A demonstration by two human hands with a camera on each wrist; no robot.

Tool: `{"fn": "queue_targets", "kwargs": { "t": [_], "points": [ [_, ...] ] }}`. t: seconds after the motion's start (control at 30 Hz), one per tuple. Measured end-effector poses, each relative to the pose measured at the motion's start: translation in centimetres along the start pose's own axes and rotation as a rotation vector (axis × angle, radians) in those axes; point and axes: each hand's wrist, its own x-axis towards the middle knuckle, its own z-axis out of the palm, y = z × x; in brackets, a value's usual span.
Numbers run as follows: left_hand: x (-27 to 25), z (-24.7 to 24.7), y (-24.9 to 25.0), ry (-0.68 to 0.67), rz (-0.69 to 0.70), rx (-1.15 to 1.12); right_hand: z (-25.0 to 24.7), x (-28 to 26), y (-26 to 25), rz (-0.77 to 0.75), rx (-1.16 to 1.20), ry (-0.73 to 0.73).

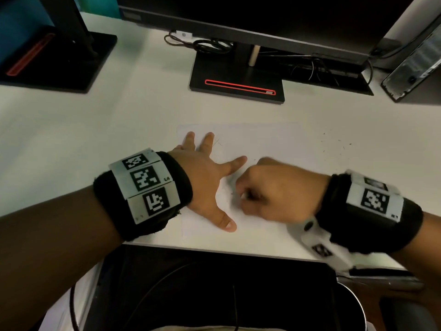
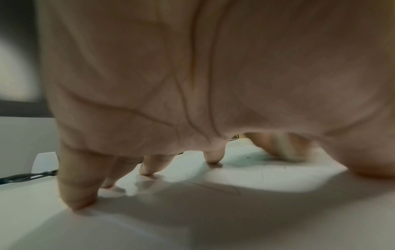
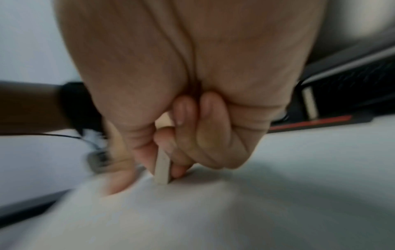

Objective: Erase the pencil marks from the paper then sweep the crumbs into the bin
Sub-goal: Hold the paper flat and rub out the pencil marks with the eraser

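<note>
- The step in hand, as I judge it, is the rubbing-out: the right hand [image 1: 279,192] has its grip curled tight around a small off-white block eraser [image 3: 162,169], whose lower end touches the white sheet of paper [image 1: 262,144].
- The left hand [image 1: 205,173] lies flat with straight, spread fingers [image 2: 77,186] pressing on the sheet and gripping nothing; its thumb points toward 6 o'clock and its index finger toward 3 o'clock, bracketing the eraser.
- To do this well, I would keep that left hand planted close to the rubbed patch so the thin sheet neither buckles nor creeps, and work in short strokes away from the pinning fingers.
- Moderate pressure seems wise: bearing down too hard could crease or tear the sheet.
- Faint grey pencil marks [image 1: 217,142] still show near the left fingertips, at about 11 o'clock from the eraser, so the erasing looks unfinished.
- Dark eraser crumbs [image 1: 334,143] are scattered on the pale counter [image 1: 95,130] at 2 o'clock from the right hand, off the paper; sweeping is not yet done.
- A round dark waste bin [image 1: 355,304] sits below the counter's near edge, at 5 o'clock.
- At 12 o'clock stands a black monitor stand with a red-outlined slot [image 1: 238,84], with tangled black cables [image 1: 210,45] behind it.
</note>
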Motion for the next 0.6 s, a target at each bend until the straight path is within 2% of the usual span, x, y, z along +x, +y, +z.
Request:
{"fn": "queue_targets", "kwargs": {
  "t": [0.07,0.17,0.23,0.33,0.47,0.6],
  "points": [
    [0.1,-0.1,0.1,0.004,0.000,0.020,0.4,-0.6,-0.1,-0.015,0.026,-0.051],
    [0.0,-0.1,0.2,-0.002,-0.010,0.012,-0.7,-0.2,1.6,0.063,-0.016,0.022],
    [0.1,-0.1,0.2,-0.002,-0.011,0.009,-0.2,-0.4,1.0,0.023,-0.027,0.029],
    [0.2,0.0,0.1,0.003,-0.009,0.009,0.8,-1.1,-0.4,-0.050,0.045,-0.062],
    [0.0,-0.1,0.2,-0.011,-0.016,0.002,-0.6,-0.7,1.6,0.059,-0.006,0.023],
    [0.1,-0.1,0.2,-0.012,-0.014,0.017,0.6,-1.3,-0.1,-0.045,0.024,-0.042]
  ]
}}
